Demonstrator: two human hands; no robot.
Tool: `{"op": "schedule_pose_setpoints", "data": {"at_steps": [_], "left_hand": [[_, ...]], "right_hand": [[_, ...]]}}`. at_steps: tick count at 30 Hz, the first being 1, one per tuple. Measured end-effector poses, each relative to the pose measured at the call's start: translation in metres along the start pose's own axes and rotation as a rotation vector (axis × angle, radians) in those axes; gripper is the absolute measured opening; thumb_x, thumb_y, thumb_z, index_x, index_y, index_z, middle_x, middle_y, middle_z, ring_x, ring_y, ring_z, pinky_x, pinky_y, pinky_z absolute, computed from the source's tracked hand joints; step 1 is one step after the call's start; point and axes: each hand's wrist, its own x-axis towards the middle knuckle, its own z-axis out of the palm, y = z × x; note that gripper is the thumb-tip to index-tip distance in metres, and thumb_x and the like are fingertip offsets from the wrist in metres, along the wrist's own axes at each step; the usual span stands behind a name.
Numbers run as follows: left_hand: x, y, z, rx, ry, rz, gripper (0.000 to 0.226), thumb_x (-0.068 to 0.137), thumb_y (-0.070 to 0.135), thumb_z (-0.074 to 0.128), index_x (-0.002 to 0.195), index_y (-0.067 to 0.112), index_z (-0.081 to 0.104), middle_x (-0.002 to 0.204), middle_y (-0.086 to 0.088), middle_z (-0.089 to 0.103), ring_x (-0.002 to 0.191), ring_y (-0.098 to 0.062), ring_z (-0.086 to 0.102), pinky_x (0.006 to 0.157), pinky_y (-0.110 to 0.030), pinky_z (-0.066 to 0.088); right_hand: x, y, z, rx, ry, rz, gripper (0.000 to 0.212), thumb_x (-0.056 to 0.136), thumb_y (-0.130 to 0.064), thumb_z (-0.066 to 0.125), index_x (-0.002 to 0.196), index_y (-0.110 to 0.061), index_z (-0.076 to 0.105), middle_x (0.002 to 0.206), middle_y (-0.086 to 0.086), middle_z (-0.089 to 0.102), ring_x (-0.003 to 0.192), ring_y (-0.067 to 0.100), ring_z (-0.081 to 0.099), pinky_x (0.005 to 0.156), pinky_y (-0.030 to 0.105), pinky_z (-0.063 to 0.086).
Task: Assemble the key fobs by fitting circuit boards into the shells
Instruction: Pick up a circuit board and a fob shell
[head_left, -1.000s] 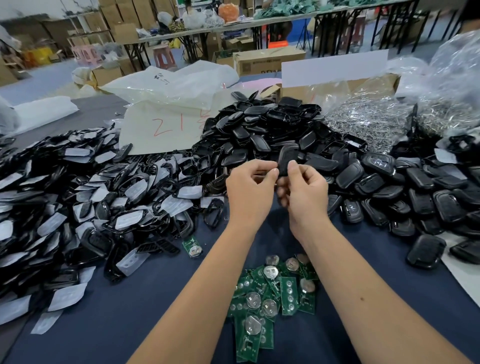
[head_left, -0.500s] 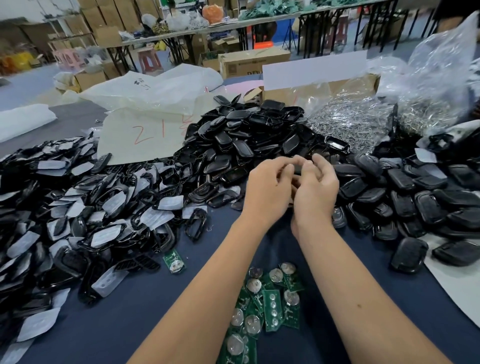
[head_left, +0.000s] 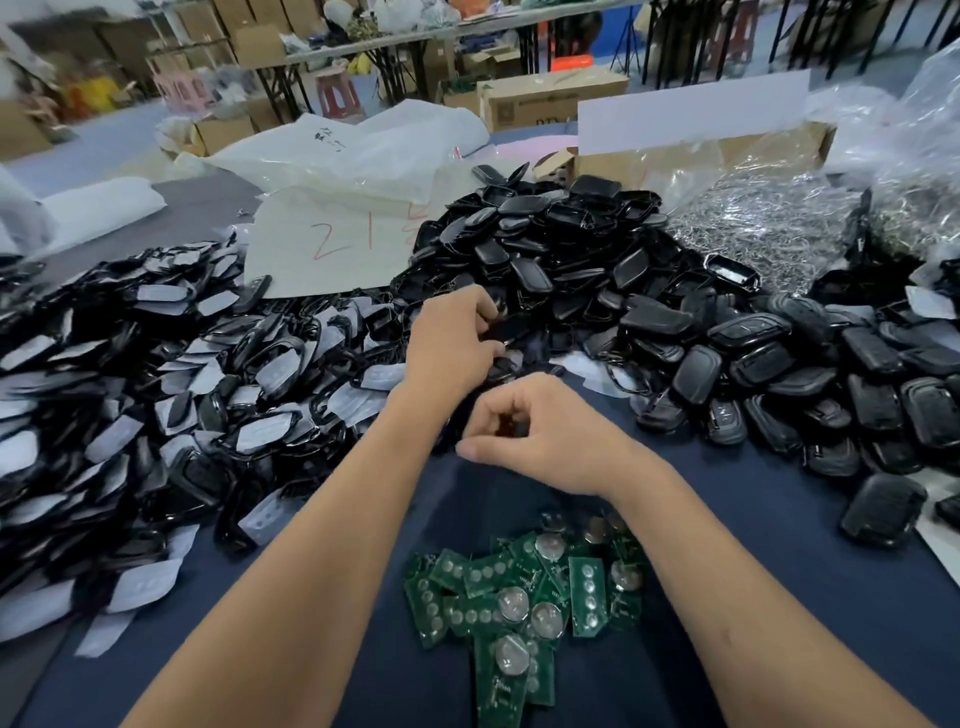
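Your left hand (head_left: 451, 338) was curled round a black shell (head_left: 506, 332) at the near edge of the heap of shells (head_left: 561, 260), though blur made it hard to say whether you held one piece or two. Your right hand (head_left: 540, 436) hovered over the blue table (head_left: 779, 545) with fingers loosely curled; whether it pinched anything small, I could not tell. The circuit boards (head_left: 519, 597) lay in a loose pile just in front of you, between your forearms, several carrying coin cells. The risk was there: a forearm dragged back could have scattered them or knocked a cell loose. Pulling a shell from the heap's foot could also have sent neighbours sliding into the film-covered frames (head_left: 156, 389) on your left.
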Motion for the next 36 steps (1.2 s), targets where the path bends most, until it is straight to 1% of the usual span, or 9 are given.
{"op": "schedule_pose_setpoints", "data": {"at_steps": [4, 7, 10, 13, 21, 25, 30, 33, 36], "left_hand": [[-0.004, -0.007, -0.008, -0.119, -0.072, 0.035, 0.022, 0.078, 0.011, 0.083, 0.083, 0.027, 0.069, 0.079, 0.004, 0.067, 0.07, -0.014, 0.06, 0.077, -0.036, 0.056], [-0.012, -0.014, -0.016, -0.289, 0.011, -0.033, 0.024, 0.084, 0.012, 0.078, 0.074, 0.03, 0.067, 0.072, 0.008, 0.07, 0.07, -0.013, 0.069, 0.074, -0.033, 0.057], [-0.029, -0.02, -0.021, -0.589, 0.042, -0.189, 0.017, 0.087, 0.003, 0.075, 0.077, 0.016, 0.069, 0.07, 0.005, 0.073, 0.07, -0.017, 0.077, 0.076, -0.037, 0.063], [-0.053, -0.019, -0.023, -0.772, 0.009, -0.27, 0.017, 0.087, -0.005, 0.074, 0.088, 0.011, 0.068, 0.085, -0.011, 0.075, 0.069, -0.027, 0.078, 0.08, -0.046, 0.065], [-0.09, -0.024, -0.018, -0.709, -0.027, -0.276, 0.014, 0.093, 0.01, 0.072, 0.096, 0.021, 0.079, 0.084, -0.002, 0.078, 0.081, -0.02, 0.075, 0.074, -0.035, 0.061], [-0.089, -0.021, -0.015, -0.892, -0.052, -0.348, 0.024, 0.102, 0.0, 0.055, 0.099, 0.013, 0.076, 0.106, -0.017, 0.075, 0.079, -0.029, 0.078, 0.068, -0.026, 0.062], [-0.089, -0.027, -0.008, -0.705, 0.033, -0.264, 0.028, 0.104, 0.001, 0.049, 0.109, 0.016, 0.072, 0.113, -0.009, 0.072, 0.073, -0.016, 0.078, 0.07, -0.023, 0.061], [-0.085, -0.034, -0.01, -0.52, 0.207, -0.191, 0.028, 0.104, 0.002, 0.05, 0.115, 0.015, 0.072, 0.109, -0.005, 0.071, 0.071, -0.004, 0.076, 0.065, -0.018, 0.059], [-0.083, -0.034, -0.012, -0.623, 0.214, -0.203, 0.027, 0.103, 0.001, 0.052, 0.115, 0.012, 0.073, 0.105, -0.003, 0.074, 0.07, -0.009, 0.077, 0.064, -0.017, 0.058]], "right_hand": [[-0.002, -0.016, 0.021, -0.143, -0.246, -0.027, 0.015, 0.079, -0.036, 0.09, 0.082, -0.026, 0.08, 0.081, -0.018, 0.074, 0.08, 0.001, 0.066, 0.077, 0.029, 0.054], [-0.005, -0.021, 0.031, -0.249, -0.356, -0.058, 0.026, 0.071, -0.048, 0.092, 0.086, -0.031, 0.079, 0.088, -0.024, 0.07, 0.098, -0.004, 0.056, 0.085, 0.019, 0.047], [-0.005, -0.02, 0.028, -0.216, -0.433, -0.025, 0.017, 0.074, -0.039, 0.092, 0.084, -0.032, 0.08, 0.089, -0.022, 0.066, 0.099, -0.002, 0.055, 0.08, 0.014, 0.045], [-0.003, -0.017, 0.021, -0.11, -0.461, -0.02, 0.007, 0.083, -0.028, 0.087, 0.081, -0.028, 0.08, 0.09, -0.014, 0.07, 0.089, 0.004, 0.064, 0.082, 0.026, 0.051], [0.0, -0.001, 0.012, 0.739, 0.075, 0.139, 0.017, 0.111, -0.019, 0.046, 0.098, -0.01, 0.051, 0.093, 0.024, 0.076, 0.065, 0.029, 0.075, 0.044, 0.024, 0.051], [0.006, 0.01, 0.01, 0.705, 0.36, 0.07, 0.01, 0.107, -0.005, 0.052, 0.105, -0.012, 0.058, 0.083, 0.015, 0.075, 0.055, 0.016, 0.059, 0.046, 0.02, 0.044], [0.007, 0.02, 0.01, 0.562, 0.468, 0.102, 0.032, 0.107, -0.003, 0.051, 0.122, -0.026, 0.068, 0.08, 0.014, 0.06, 0.061, 0.009, 0.049, 0.051, 0.019, 0.037], [0.01, 0.021, 0.014, 0.567, 0.563, 0.155, 0.016, 0.106, -0.002, 0.053, 0.113, -0.014, 0.061, 0.073, 0.006, 0.061, 0.058, 0.008, 0.05, 0.049, 0.02, 0.037], [0.009, 0.025, 0.013, 0.482, 0.561, 0.132, 0.024, 0.106, -0.002, 0.053, 0.107, -0.016, 0.072, 0.073, 0.011, 0.05, 0.062, 0.016, 0.045, 0.052, 0.024, 0.037]]}}
